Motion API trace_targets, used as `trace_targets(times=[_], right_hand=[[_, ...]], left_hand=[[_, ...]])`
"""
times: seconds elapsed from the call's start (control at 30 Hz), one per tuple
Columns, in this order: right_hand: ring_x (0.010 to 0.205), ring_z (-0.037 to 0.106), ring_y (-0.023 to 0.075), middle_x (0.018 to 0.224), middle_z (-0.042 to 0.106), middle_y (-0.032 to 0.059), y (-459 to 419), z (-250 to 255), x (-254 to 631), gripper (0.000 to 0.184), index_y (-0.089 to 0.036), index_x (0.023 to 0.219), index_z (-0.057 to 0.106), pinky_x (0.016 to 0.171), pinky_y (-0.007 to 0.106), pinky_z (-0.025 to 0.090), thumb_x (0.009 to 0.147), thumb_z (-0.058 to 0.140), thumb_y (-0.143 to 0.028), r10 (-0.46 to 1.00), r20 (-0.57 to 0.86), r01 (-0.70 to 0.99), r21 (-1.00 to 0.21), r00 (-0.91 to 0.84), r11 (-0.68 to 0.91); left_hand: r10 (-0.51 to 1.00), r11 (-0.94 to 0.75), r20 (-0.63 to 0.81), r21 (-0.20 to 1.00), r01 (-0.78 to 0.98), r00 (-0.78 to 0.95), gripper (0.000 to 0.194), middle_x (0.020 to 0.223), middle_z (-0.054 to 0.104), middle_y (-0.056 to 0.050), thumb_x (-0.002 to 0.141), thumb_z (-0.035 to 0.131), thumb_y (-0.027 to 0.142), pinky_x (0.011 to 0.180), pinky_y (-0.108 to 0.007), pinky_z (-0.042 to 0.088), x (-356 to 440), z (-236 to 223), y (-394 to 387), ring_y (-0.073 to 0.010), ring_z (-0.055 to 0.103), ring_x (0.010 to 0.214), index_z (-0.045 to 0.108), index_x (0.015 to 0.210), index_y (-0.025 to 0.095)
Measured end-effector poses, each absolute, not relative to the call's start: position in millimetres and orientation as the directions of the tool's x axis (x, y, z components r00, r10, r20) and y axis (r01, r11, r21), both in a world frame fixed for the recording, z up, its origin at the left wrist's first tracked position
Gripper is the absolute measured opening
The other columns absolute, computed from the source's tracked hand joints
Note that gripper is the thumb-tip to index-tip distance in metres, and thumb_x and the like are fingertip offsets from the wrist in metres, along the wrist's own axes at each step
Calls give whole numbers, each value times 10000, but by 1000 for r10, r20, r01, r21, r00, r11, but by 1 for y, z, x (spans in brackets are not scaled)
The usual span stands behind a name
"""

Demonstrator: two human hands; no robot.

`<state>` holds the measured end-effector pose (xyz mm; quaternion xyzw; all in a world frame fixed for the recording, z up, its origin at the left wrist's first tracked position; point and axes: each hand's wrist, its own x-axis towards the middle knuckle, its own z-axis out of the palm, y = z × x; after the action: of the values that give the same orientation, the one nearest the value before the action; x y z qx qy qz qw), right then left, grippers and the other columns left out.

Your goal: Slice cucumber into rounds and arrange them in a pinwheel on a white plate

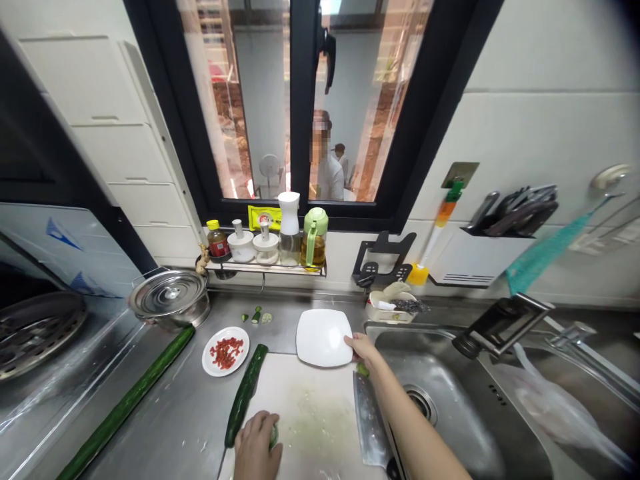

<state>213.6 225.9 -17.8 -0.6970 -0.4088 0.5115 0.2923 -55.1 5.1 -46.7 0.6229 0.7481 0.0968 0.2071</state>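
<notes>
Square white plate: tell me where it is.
In the head view, the square white plate is mid-frame, its right edge in the right hand, at the far end of the cutting board.

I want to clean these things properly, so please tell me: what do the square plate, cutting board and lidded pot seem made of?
Square plate: probably ceramic with glossy white glaze, as its surface looks smooth and shiny; melamine is possible.
Cutting board: likely plastic, pale and rather dull, as no wood grain shows.
Lidded pot: polished metal, likely stainless steel, by its silvery reflections.
</notes>
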Motion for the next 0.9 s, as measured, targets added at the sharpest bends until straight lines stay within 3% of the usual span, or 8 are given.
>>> trace_targets(times=[0.27,0.5,0.8,0.9], right_hand=[[392,461,86,459,501,-56,118,-18,227,220,-189,674,495,398,194,380,703,643,-349,864,-494,105,-858,99,-503],[468,460,97,500,487,-42,48,-25,222,299,-200,652,468,440,200,352,673,625,-453,845,-518,180,-826,134,-535],[456,391,74,499,451,-60,28,-32,204,377,-204,635,432,432,202,313,597,679,-486,842,-535,136,-831,69,-539],[463,407,77,515,465,-53,26,-33,202,351,-198,656,447,436,203,331,636,660,-477,840,-538,182,-821,72,-541]], left_hand=[[985,93,-171,428,899,-21,369,1143,587,-51,797,510,158,931,-292,351,-69,-26,4,-189,520,1059,616,1140,243],[982,45,-187,402,915,34,356,1111,600,-65,811,506,150,936,-307,363,-67,-15,6,-209,517,1070,611,1144,227],[982,47,-186,376,925,26,360,1101,603,-60,813,509,160,931,-312,366,-71,-13,5,-214,510,1043,607,1154,225],[984,48,-176,374,926,20,357,1091,604,-63,817,505,158,931,-310,366,-73,-14,5,-214,505,1045,608,1153,219]])
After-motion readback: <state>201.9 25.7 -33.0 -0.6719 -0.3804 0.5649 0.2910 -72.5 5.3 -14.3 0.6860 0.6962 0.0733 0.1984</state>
